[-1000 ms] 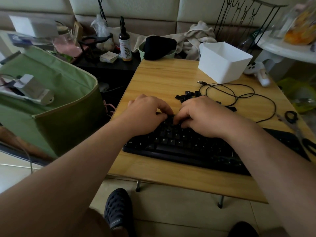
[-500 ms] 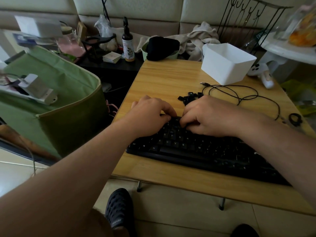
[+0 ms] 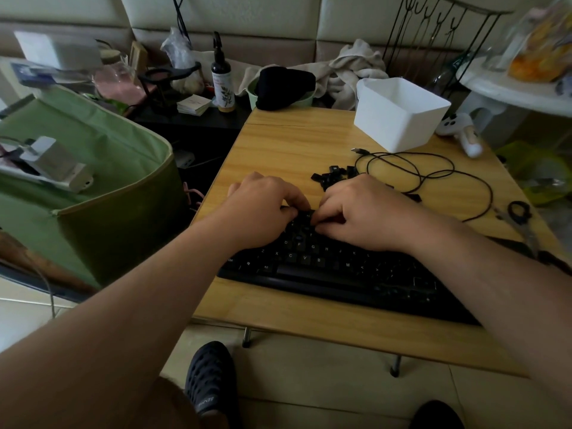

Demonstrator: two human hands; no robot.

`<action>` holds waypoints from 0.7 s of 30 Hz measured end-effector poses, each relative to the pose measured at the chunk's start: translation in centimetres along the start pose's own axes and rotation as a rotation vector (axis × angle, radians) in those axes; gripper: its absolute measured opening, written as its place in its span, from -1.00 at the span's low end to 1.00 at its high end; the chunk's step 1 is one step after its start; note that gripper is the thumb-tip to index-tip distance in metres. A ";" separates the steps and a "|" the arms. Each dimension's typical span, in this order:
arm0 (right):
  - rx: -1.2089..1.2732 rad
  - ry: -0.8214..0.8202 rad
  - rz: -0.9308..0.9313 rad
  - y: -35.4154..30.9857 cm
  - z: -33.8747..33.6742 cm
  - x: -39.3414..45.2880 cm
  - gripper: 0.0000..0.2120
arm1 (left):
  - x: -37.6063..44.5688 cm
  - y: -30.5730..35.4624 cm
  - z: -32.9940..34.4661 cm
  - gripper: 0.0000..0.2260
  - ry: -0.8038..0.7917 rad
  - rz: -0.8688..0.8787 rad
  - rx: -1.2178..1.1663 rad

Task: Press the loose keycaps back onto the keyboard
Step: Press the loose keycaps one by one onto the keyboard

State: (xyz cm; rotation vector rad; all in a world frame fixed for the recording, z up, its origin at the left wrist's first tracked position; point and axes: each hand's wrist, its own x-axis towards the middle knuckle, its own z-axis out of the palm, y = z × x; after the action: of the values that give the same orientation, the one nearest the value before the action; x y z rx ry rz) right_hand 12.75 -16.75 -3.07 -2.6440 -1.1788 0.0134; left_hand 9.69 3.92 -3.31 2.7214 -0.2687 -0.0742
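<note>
On the wooden worktop (image 3: 288, 144) both hands, the left hand (image 3: 263, 209) and the right hand (image 3: 362, 212), curl with fingertips together over the upper rows of the black keyboard (image 3: 325, 267), hiding the key between them, while the loose keycaps (image 3: 331, 178) lie at 12 o'clock just beyond the right hand, beside a black cable (image 3: 433, 178) and, farther at 1 o'clock, a white box (image 3: 399, 116).

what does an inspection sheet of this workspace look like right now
surface: wooden table, bare at the far left
job's things: black keyboard at the near edge; loose keycaps piled behind the hands
clutter: white bin, scissors, white controller
grippers: left hand and right hand curled over the upper key rows, fingertips meeting; any keycap held is hidden
cables: black cable looped beside the keycaps
surroundings: green bag, spray bottle, wire rack
</note>
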 end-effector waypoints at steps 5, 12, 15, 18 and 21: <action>-0.016 0.054 0.060 -0.5 0.2 -0.2 -0.83 | -0.1 0.1 -0.1 -0.78 -0.002 -0.010 -0.018; -0.071 0.021 0.035 -0.2 0.1 -0.6 -0.82 | -0.2 -0.1 0.1 -0.78 0.005 0.003 -0.036; -0.087 0.010 0.037 -0.5 -0.1 -0.5 -0.81 | -0.1 -0.2 0.1 -0.78 0.009 0.000 -0.040; -0.139 -0.020 0.048 -1.1 -0.3 -0.3 -0.80 | -0.1 -0.2 0.2 -0.77 0.007 0.000 -0.038; -0.197 -0.057 0.069 -1.8 -0.5 0.1 -0.81 | 0.0 -0.3 0.4 -0.76 0.007 0.001 -0.031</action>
State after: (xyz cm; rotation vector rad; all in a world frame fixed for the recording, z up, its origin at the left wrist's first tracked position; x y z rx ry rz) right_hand 11.54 -15.57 -2.19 -2.8725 -1.1601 -0.0163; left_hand 9.72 4.02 -3.73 2.6903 -0.2653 -0.0677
